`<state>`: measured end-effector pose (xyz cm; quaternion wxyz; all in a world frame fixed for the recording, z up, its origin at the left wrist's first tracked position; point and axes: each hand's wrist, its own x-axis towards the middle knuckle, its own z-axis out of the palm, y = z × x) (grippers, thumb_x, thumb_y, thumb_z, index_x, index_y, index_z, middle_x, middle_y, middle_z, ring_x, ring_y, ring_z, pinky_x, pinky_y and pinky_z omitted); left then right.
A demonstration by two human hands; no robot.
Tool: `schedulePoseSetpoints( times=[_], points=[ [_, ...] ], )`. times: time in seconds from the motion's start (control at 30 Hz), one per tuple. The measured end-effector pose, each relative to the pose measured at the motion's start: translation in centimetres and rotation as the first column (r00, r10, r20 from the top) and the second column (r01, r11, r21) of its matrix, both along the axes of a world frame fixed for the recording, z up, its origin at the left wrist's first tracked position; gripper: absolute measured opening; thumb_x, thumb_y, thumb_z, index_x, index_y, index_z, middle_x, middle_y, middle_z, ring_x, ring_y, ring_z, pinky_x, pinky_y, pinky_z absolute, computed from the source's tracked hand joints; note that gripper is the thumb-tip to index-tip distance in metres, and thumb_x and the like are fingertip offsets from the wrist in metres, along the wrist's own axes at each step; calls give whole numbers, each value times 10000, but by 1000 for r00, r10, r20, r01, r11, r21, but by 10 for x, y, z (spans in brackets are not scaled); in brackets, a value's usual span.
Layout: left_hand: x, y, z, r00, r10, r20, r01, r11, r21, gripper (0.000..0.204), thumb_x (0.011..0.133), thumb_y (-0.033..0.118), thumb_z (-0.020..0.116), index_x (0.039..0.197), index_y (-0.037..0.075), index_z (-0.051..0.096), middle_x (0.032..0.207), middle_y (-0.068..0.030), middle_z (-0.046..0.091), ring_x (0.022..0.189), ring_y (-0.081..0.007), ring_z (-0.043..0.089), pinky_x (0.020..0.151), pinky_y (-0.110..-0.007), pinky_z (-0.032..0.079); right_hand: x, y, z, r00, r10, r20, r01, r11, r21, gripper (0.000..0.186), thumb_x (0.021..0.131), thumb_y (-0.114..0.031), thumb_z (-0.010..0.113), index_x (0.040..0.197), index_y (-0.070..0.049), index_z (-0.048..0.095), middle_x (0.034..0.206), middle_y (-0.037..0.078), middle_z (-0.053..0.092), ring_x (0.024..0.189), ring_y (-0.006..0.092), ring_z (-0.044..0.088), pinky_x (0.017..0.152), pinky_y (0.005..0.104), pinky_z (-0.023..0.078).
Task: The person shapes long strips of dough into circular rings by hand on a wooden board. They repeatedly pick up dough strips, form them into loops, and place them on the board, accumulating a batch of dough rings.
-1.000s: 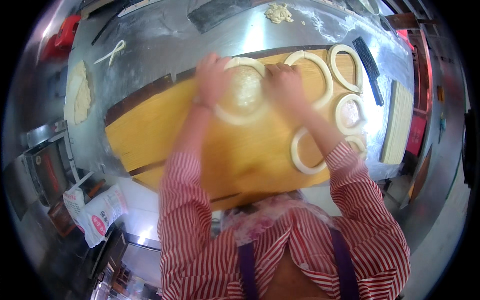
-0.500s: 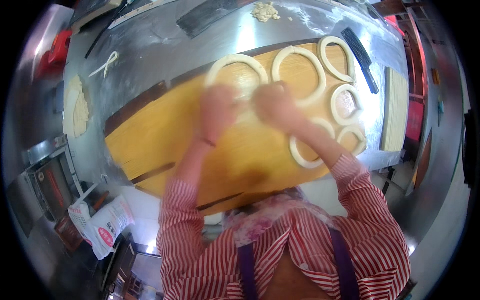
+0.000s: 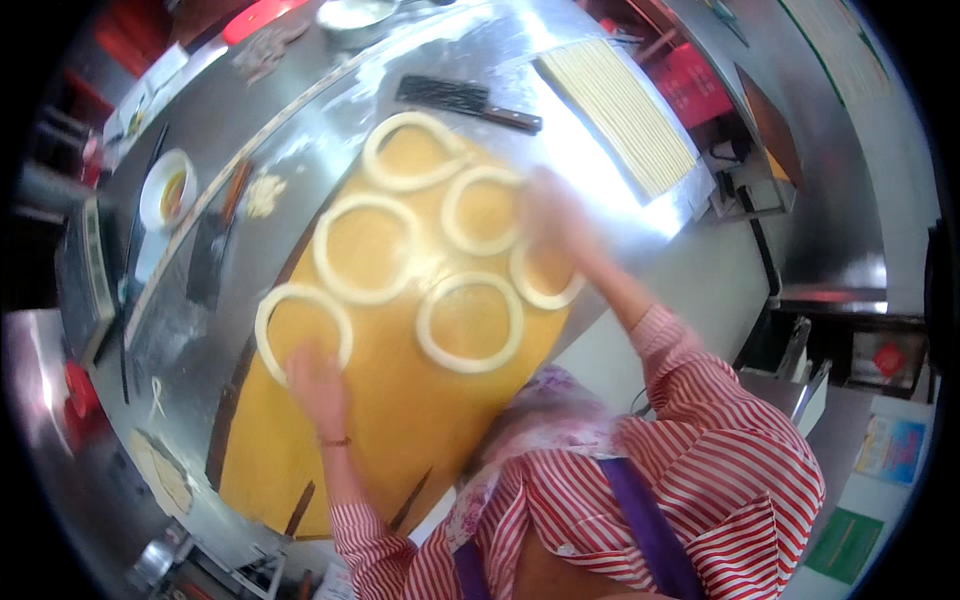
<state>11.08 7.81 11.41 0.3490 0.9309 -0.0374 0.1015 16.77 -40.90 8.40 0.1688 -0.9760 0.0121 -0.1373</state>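
Observation:
Several pale dough rings lie on a yellow wooden board [image 3: 265,450]. My left hand [image 3: 315,370], blurred, is at the lower edge of the leftmost ring [image 3: 262,330]. My right hand [image 3: 550,210], smeared by motion, is at the board's right edge, over or beside the ring [image 3: 545,298] there and close to another ring [image 3: 449,215]. I cannot make out whether either hand grips anything. A black cleaver [image 3: 440,92] lies beyond the board's top end.
A sheet of pale strips [image 3: 615,115] lies at upper right. A white bowl [image 3: 155,200], a dark scraper [image 3: 207,265], dough bits [image 3: 265,195] and a flattened dough piece [image 3: 165,475] are on the steel worktop [image 3: 300,130]. A metal pot [image 3: 350,20] stands at the back.
My view has swung to the right, so the board now runs diagonally. My hands, close together over one ring half a second ago, are now far apart at opposite sides of the board.

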Motion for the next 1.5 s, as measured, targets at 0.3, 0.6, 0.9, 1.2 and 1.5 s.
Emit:
schedulePoseSetpoints(
  times=[0.3,0.6,0.9,1.2,1.5],
  points=[
    [97,-127,68,991,-78,107,85,994,-68,329,904,7,665,1232,23,656,1112,-95,642,996,-227,626,907,-343,506,-24,-75,-9,882,-409,-235,354,903,-242,609,941,-183,613,1460,55,403,1573,240,344,1485,376,289,1203,566,210],
    [218,-426,52,685,-703,190,713,701,22,467,873,-29,543,1330,47,604,1342,-192,590,1262,-373,551,1059,-435,447,-2,-100,35,917,-397,-41,398,916,42,552,865,-123,694,1371,8,516,1481,170,484,1410,324,413,1171,561,237],
    [266,-495,0,509,-860,-37,762,431,484,455,843,-19,556,1290,55,600,1364,-147,571,1299,-342,514,1092,-468,396,-3,-118,16,935,-328,-135,350,915,198,497,790,-117,750,1259,-44,603,1303,131,606,1186,304,575,982,422,454],
    [315,-500,-9,430,-885,182,701,453,551,330,838,-4,549,1153,64,620,1241,-145,587,1249,-321,535,1070,-454,399,0,-167,46,867,-264,-424,445,791,419,316,864,-155,703,1165,-59,699,1053,96,687,982,265,650,792,378,530],
    [286,-407,87,507,-861,-31,861,508,-38,266,919,208,677,1112,43,598,983,-135,641,873,-304,643,758,-379,520,-21,-224,111,877,247,-412,466,-230,854,417,944,-191,659,1290,24,571,1052,115,656,866,199,685,723,325,604]
  ],
)
